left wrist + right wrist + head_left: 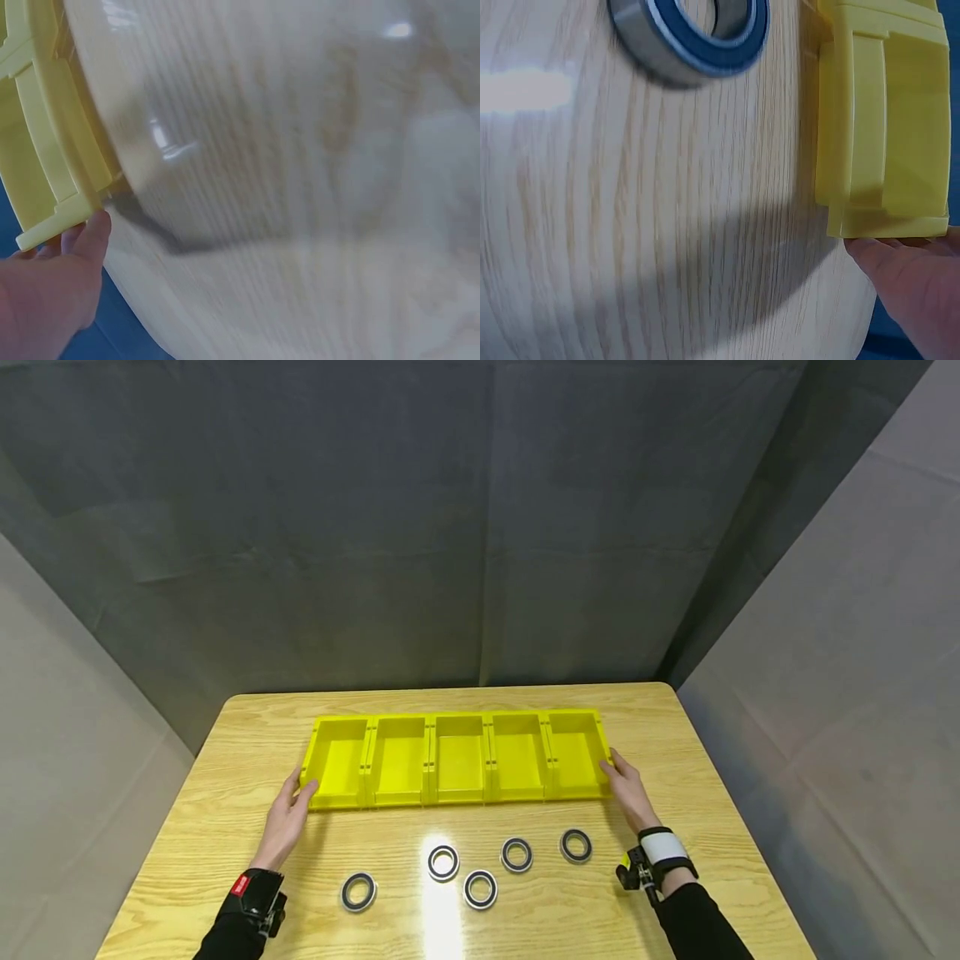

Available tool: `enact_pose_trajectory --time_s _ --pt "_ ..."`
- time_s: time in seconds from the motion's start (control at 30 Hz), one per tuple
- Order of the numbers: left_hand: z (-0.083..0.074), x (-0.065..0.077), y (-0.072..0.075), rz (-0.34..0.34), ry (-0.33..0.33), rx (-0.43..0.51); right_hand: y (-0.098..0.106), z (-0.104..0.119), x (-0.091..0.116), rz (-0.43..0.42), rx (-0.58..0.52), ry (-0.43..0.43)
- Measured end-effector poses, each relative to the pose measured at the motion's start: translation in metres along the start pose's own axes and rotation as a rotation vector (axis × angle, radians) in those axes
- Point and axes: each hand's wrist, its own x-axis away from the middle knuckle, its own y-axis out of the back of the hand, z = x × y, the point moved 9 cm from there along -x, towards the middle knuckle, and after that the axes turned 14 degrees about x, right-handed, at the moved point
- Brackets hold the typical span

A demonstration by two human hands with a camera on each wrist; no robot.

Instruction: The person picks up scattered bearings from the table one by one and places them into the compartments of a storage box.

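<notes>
A long yellow row of joined bins (pixel 454 802), with several compartments and nothing inside them, lies across the table. My left hand (pixel 287 817) grips its left end, thumb on the front corner and fingers along the outer side. The right hand (pixel 628 787) holds the opposite end, its thumb at the rim and its fingers against the side. In the left wrist view, the left fingertips (pixel 96 225) meet the corner of the end bin (pixel 46 135). The right wrist view shows the right hand (pixel 911 274) at the end bin's side wall (pixel 889 225).
Several ball bearings with dark seals lie flat in front of the bins: one bearing (pixel 346 897) at left, others in the middle, another bearing (pixel 565 850) near the right arm. Wood-grain table (pixel 405 935) has rounded back corners. A grey curtain (pixel 375 568) hangs behind it.
</notes>
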Motion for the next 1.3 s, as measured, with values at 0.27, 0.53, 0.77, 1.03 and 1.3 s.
enact_pose_trajectory --time_s 0.27,0.53,0.77,1.03,1.3 --pt "0.0 0.0 -0.001 -0.016 0.015 -0.027 0.001 0.001 0.002 0.009 -0.005 0.015" --pt "-0.007 -0.002 -0.001 -0.032 0.032 -0.09 0.002 0.004 -0.001 0.021 0.025 0.023" --pt "-0.035 -0.007 -0.027 -0.091 -0.109 -0.336 0.005 -0.005 0.009 -0.019 0.094 0.038" --pt "-0.061 -0.015 -0.073 -0.002 -0.238 -0.439 0.01 -0.012 0.035 -0.219 0.264 0.085" --pt "-0.073 -0.024 -0.109 0.063 -0.324 -0.507 -0.002 -0.005 0.062 -0.412 0.526 0.259"
